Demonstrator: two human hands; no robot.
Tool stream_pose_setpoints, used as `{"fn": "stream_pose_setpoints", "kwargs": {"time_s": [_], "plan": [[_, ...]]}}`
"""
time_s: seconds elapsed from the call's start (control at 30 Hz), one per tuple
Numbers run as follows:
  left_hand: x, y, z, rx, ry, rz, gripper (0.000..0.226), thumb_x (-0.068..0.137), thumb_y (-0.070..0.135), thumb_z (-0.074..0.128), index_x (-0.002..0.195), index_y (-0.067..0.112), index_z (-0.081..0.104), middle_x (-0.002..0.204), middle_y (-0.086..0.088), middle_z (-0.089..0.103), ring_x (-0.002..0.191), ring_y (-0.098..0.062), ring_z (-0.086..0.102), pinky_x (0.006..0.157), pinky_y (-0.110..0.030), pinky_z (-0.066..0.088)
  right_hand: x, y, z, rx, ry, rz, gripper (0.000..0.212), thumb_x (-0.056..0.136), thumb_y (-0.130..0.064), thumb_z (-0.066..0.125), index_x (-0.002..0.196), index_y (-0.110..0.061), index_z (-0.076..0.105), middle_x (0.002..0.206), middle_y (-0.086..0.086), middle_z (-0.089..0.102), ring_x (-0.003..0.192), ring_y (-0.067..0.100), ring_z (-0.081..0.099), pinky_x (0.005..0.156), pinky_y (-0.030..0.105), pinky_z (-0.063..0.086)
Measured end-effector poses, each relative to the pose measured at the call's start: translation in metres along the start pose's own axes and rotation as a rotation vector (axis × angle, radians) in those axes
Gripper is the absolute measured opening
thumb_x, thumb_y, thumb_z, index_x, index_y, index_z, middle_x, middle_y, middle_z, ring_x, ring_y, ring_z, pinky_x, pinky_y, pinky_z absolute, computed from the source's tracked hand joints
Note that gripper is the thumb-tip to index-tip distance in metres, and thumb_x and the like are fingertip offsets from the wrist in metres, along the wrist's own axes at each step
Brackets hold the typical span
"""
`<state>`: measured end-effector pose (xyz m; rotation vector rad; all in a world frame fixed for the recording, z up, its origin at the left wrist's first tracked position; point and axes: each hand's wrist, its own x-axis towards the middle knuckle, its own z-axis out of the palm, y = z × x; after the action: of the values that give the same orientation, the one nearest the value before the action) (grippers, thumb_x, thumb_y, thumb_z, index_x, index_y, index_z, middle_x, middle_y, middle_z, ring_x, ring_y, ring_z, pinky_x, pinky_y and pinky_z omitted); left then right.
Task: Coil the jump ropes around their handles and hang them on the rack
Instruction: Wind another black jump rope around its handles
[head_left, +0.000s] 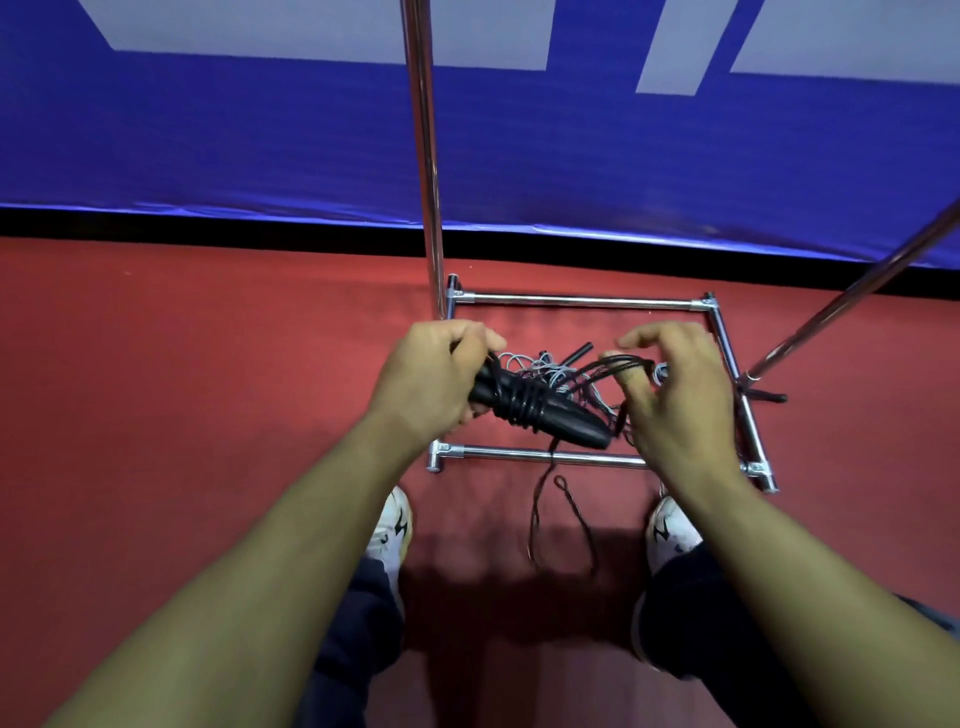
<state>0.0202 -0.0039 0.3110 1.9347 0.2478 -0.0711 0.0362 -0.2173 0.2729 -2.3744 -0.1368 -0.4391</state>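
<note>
My left hand (434, 379) grips the two black handles (550, 415) of a jump rope, held together and pointing down to the right. Several turns of black rope (519, 402) are wound round their middle. My right hand (675, 395) pinches strands of the same black rope (621, 362) between thumb and fingers, just right of the handles. A loose loop of the rope (563, 514) hangs down toward the floor between my shoes. A grey jump rope (524, 364) with black handles lies tangled on the floor behind my hands.
The chrome rack's base frame (582, 300) stands on the red floor around the ropes, with an upright pole (428, 156) at left and a slanted pole (852, 296) at right. A blue banner runs behind. Another black handle (769, 396) lies by the frame's right rail.
</note>
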Motion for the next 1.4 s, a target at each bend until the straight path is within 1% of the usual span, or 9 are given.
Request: {"fn": "stream_pose_setpoints", "kwargs": {"time_s": [0.2,0.4,0.57,0.83,0.93,1.0,1.17,1.3,1.4], "plan": [[0.013,-0.014,0.007,0.192,0.334,0.106,0.030,0.093,0.033,0.041,0.088,0.030,0.070,0.061,0.001,0.066,0.058,-0.029,0.066,0.057,-0.040,0.057,-0.037,-0.026,0.013,0.053,-0.185,-0.231,0.025,0.076,-0.011,0.076,0.091,-0.024,0.061,0.083,-0.007,0.060,0.071,0.017,0.059,0.063,0.038,0.052],[0.012,-0.005,0.009,-0.043,0.421,0.068,0.030,0.101,0.023,0.042,0.090,0.027,0.070,0.067,-0.007,0.066,0.041,-0.020,0.062,0.037,-0.023,0.042,-0.064,-0.042,0.038,0.564,-0.351,0.254,0.004,0.096,-0.036,0.051,0.093,-0.034,0.051,0.081,-0.007,0.060,0.056,0.025,0.061,0.057,0.047,0.053],[0.011,-0.003,0.010,-0.202,0.409,0.049,0.031,0.102,0.024,0.042,0.088,0.027,0.069,0.063,-0.001,0.064,0.037,-0.017,0.057,0.036,-0.022,0.038,-0.063,-0.053,0.033,0.799,-0.860,0.515,0.053,0.090,-0.054,0.036,0.108,-0.010,0.059,0.078,0.003,0.063,0.064,0.026,0.062,0.059,0.043,0.055],[0.009,0.003,0.003,-0.304,0.407,0.019,0.032,0.103,0.023,0.041,0.086,0.026,0.068,0.060,-0.001,0.054,0.036,-0.013,0.051,0.037,-0.023,0.038,-0.062,-0.062,0.023,1.161,-1.201,0.918,0.049,0.098,-0.049,0.042,0.123,-0.011,0.060,0.093,0.006,0.066,0.079,0.026,0.066,0.050,0.036,0.057],[0.007,0.005,0.007,-0.295,0.369,0.037,0.032,0.102,0.022,0.042,0.087,0.026,0.069,0.061,-0.001,0.055,0.036,-0.015,0.052,0.036,-0.021,0.036,-0.066,-0.067,0.025,1.130,-1.174,1.028,0.046,0.100,-0.051,0.036,0.098,-0.018,0.068,0.074,0.003,0.062,0.057,0.017,0.059,0.041,0.022,0.042],[0.010,0.004,0.009,-0.312,0.397,0.020,0.032,0.103,0.022,0.041,0.086,0.026,0.068,0.064,0.000,0.056,0.035,-0.013,0.052,0.035,-0.021,0.036,-0.068,-0.068,0.036,1.150,-0.853,1.101,0.039,0.098,-0.047,0.044,0.081,-0.016,0.060,0.054,-0.001,0.043,0.040,0.012,0.037,0.041,0.021,0.031],[0.026,-0.005,-0.011,-0.447,0.649,-0.101,0.031,0.104,0.023,0.039,0.086,0.021,0.065,0.072,-0.004,0.062,0.034,-0.012,0.052,0.036,-0.021,0.039,-0.057,-0.051,0.027,0.545,-0.175,0.186,0.033,0.096,-0.048,0.039,0.085,-0.028,0.064,0.082,-0.012,0.059,0.085,0.008,0.054,0.079,0.021,0.038],[0.026,-0.006,-0.015,-0.412,0.646,-0.067,0.032,0.103,0.022,0.039,0.084,0.024,0.065,0.069,-0.002,0.060,0.033,-0.012,0.051,0.035,-0.021,0.037,-0.057,-0.040,0.025,0.053,-0.569,-0.049,0.056,0.093,-0.060,0.022,0.104,-0.030,0.069,0.089,-0.007,0.057,0.092,0.016,0.049,0.081,0.033,0.034],[0.018,0.000,-0.001,-0.347,0.497,-0.015,0.032,0.104,0.025,0.041,0.084,0.027,0.067,0.064,-0.003,0.055,0.033,-0.013,0.050,0.034,-0.022,0.036,-0.055,-0.032,0.030,0.077,-0.750,0.047,0.035,0.102,-0.042,0.041,0.102,-0.017,0.065,0.080,-0.002,0.062,0.070,0.024,0.064,0.058,0.028,0.045]]}}
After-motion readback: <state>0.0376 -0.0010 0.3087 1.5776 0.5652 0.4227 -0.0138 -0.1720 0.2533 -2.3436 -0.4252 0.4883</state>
